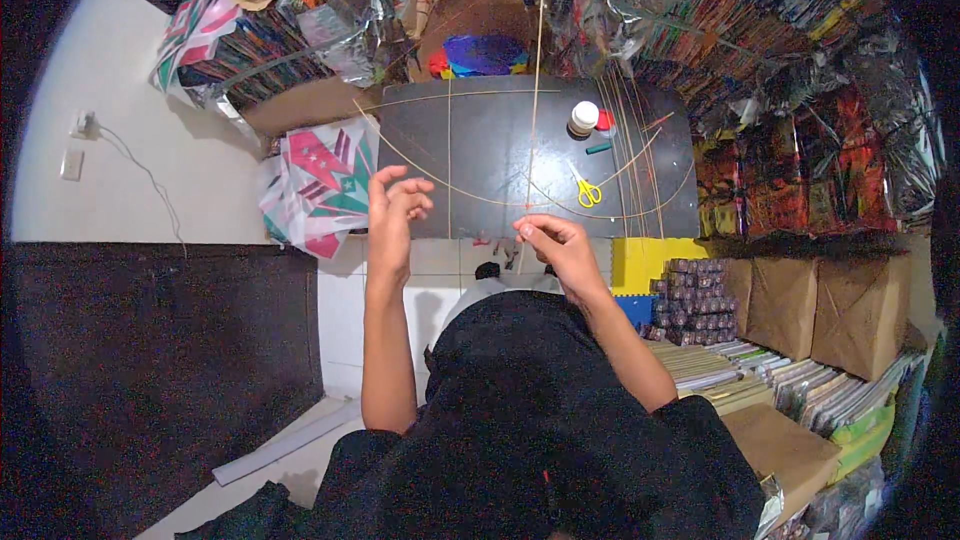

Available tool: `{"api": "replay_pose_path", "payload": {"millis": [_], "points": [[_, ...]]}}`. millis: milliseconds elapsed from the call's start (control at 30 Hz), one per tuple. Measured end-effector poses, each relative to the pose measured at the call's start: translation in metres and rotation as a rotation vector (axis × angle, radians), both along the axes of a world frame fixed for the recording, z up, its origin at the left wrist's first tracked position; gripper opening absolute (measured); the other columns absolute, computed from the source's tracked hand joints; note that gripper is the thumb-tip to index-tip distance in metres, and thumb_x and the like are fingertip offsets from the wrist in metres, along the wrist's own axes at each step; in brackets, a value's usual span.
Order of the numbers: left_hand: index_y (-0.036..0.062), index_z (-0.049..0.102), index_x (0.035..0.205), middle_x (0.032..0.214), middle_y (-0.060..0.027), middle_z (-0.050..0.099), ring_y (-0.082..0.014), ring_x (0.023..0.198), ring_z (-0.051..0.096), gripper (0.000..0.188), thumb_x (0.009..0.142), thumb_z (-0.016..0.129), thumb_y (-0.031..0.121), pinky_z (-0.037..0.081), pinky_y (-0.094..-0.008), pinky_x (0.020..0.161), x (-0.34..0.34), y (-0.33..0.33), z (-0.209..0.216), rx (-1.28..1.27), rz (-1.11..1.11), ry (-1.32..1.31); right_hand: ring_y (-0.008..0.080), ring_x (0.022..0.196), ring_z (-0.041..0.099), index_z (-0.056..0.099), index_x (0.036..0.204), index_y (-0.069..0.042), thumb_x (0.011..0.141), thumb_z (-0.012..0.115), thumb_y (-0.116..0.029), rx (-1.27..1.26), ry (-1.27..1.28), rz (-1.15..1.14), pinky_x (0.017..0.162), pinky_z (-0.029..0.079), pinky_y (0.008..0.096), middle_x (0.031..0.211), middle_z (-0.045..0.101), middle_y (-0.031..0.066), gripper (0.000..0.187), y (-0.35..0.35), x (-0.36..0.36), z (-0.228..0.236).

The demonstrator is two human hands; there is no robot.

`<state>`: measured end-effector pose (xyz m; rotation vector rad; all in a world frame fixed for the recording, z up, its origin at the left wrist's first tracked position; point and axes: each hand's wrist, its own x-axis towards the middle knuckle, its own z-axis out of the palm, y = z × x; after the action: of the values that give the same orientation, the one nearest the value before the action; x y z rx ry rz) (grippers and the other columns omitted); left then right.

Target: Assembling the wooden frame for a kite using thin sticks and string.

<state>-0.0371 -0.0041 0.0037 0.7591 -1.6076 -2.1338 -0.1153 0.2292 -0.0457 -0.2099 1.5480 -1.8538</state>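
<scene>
Near the shiny black table point(490, 145), my left hand point(392, 225) is loosely open. My right hand point(565, 248) pinches a thin, straight stick point(535, 90). Bent sticks point(470, 194) curve there.

The table point(490, 135) bears one white-capped jar point(583, 119), one red piece point(605, 120) and one green stick point(598, 148) toward its far right corner, one pair of scissors point(588, 193) nearer its front edge, and several thin sticks point(537, 70), too crossed to count.
</scene>
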Motion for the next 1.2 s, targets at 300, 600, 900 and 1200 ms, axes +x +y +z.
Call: {"api": "replay_pose_path", "payload": {"millis": [300,600,900,1200], "points": [[0.0075,0.036,0.127,0.112,-0.0146,0.064,-0.0136,0.091,0.061,0.04,0.092,0.053,0.003,0.045,-0.0257,0.078,-0.001,0.002,0.003,-0.016,0.093,0.113,0.0002,0.062,0.042,0.073,0.108,-0.004,0.095,0.07,-0.021,0.016,0.039,0.011,0.053,0.029,0.019,0.085,0.067,-0.0027,0.022,-0.001,0.003,-0.002],[0.0144,0.022,0.132,0.124,-0.0205,0.055,-0.023,0.095,0.064,0.053,0.093,0.055,0.002,0.049,-0.0303,0.081,-0.006,0.007,0.007,0.102,0.186,0.269,0.0004,0.064,0.043,0.074,0.108,-0.003,0.095,0.07,-0.021,0.02,0.028,0.025,0.055,0.031,0.0194,0.086,0.069,-0.0025,0.022,-0.002,0.004,0.001],[0.0184,0.021,0.132,0.122,-0.0184,0.053,-0.024,0.093,0.064,0.069,0.087,0.067,-0.006,0.052,-0.0313,0.082,-0.015,0.009,0.004,0.12,0.234,0.294,0.0133,0.093,0.067,0.072,0.11,0.001,0.097,0.066,-0.02,0.066,0.035,0.056,0.086,0.052,0.0282,0.098,0.074,0.0078,0.025,-0.002,0.002,0.001],[0.017,0.022,0.134,0.122,-0.0163,0.05,-0.0207,0.097,0.06,0.078,0.081,0.074,-0.01,0.052,-0.0321,0.084,-0.022,0.014,0.005,0.038,0.26,0.243,0.0108,0.091,0.066,0.073,0.109,-0.002,0.097,0.067,-0.022,0.082,0.059,0.048,0.083,0.051,0.0264,0.096,0.074,0.0055,0.025,-0.002,0.0,-0.004]]}}
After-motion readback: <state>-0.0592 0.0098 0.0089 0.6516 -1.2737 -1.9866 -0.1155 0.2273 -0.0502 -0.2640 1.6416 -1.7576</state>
